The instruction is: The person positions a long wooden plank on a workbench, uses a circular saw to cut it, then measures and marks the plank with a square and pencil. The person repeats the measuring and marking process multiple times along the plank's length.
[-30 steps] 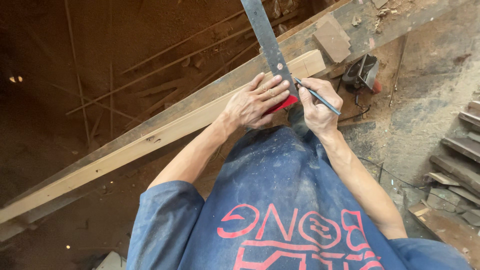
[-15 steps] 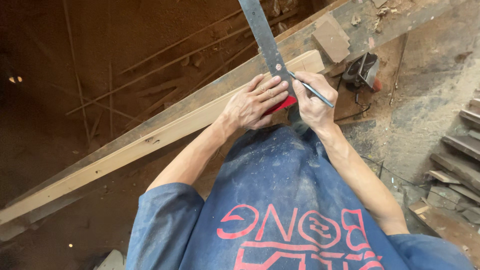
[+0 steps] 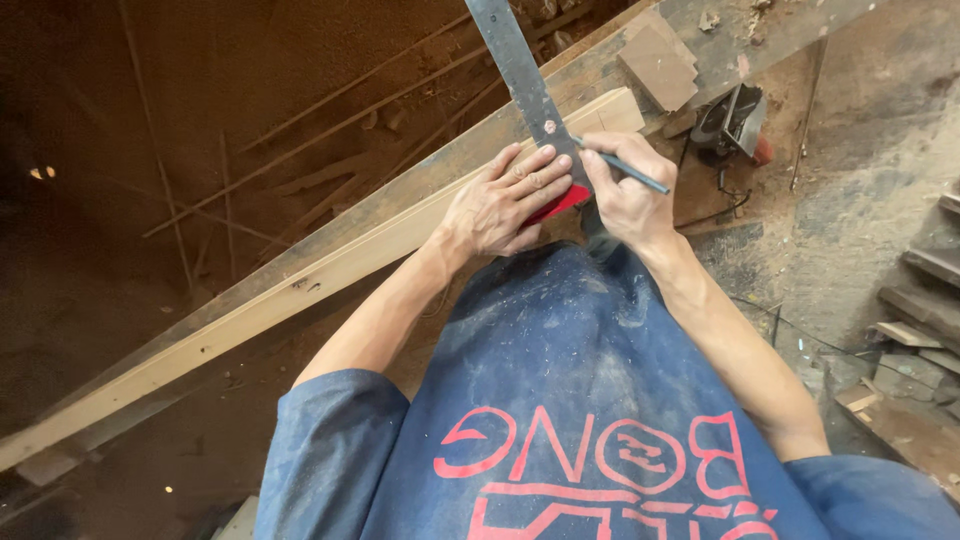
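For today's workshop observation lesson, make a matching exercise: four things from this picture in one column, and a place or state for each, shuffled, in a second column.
Things:
1. left hand
2. right hand
3. metal square
4. wood offcut

States:
A. lies flat across the long pale board
B. holds a pencil
C. presses the square down
D. rests on the darker beam, apart from both hands

Pairs: 1-C, 2-B, 3-A, 4-D

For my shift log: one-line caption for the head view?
Left hand presses a metal square onto a long wooden board while right hand marks with a pencil.
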